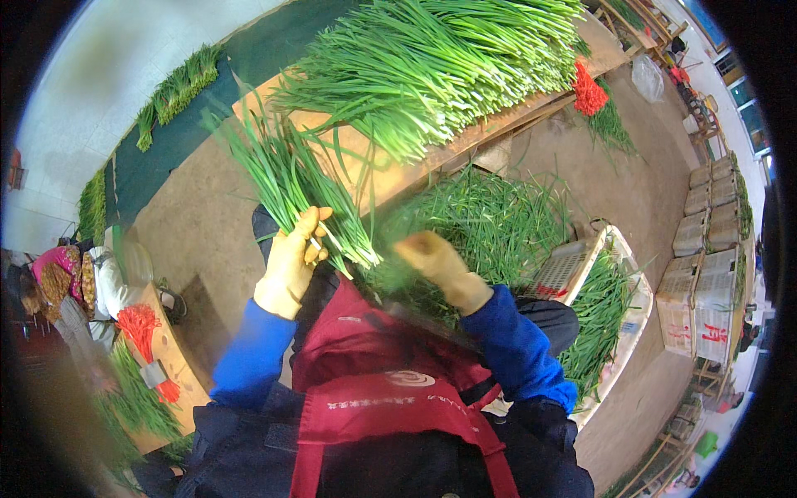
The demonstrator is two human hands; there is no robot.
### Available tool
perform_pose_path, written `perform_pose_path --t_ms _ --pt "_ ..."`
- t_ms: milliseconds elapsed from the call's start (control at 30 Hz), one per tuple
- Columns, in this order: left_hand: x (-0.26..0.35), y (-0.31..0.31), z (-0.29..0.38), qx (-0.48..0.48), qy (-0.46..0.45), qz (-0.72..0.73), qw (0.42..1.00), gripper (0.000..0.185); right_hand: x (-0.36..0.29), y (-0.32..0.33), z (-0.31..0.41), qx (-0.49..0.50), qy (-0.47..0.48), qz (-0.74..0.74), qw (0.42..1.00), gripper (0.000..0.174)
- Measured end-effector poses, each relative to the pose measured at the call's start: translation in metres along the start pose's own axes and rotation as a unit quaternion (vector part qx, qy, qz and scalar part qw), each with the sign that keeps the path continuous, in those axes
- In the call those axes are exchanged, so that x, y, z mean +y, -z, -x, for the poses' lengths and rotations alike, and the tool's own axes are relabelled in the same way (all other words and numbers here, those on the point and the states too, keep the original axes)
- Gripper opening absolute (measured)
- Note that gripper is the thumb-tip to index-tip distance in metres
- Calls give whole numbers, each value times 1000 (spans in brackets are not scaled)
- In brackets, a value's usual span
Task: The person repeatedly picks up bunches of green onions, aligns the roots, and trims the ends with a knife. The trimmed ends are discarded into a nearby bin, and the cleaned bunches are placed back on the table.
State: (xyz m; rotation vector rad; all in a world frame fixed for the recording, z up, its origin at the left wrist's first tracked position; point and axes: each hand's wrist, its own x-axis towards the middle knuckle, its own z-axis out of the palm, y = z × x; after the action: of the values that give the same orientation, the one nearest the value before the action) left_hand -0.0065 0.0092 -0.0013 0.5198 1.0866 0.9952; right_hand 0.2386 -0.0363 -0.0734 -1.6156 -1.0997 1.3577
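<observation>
My left hand (292, 255), in a pale yellow glove, grips a loose bunch of green garlic chives (283, 168). Their pale cut ends point down to the right, and the leaf tips fan out to the upper left. To the right of those ends is my gloved right hand (439, 264), blurred by motion, so its fingers and anything in them cannot be made out. Behind both hands a thick pile of garlic chives (436, 68) covers much of a wooden bench (367, 168), stems towards me. Loose chive leaves (492, 218) are heaped below the bench, beyond my right hand.
At my right stands a white plastic crate (644, 299) of green leaves. Red ties (588, 90) hang at the bench's right end. Tied bunches (187, 84) lie on dark green cloth (149, 165). A person (81, 280) bends at far left, near another board (180, 367). Stacked crates (710, 292) stand far right.
</observation>
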Motion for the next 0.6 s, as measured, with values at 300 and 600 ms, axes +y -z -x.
perform_pose_path --t_ms 300,600 --pt "-31 2 -7 10 91 -30 995 23 -18 -24 -35 -33 -65 -78 994 28" --pt "-44 -32 -3 -22 185 -15 982 24 -31 -13 -21 -168 -90 -201 961 28"
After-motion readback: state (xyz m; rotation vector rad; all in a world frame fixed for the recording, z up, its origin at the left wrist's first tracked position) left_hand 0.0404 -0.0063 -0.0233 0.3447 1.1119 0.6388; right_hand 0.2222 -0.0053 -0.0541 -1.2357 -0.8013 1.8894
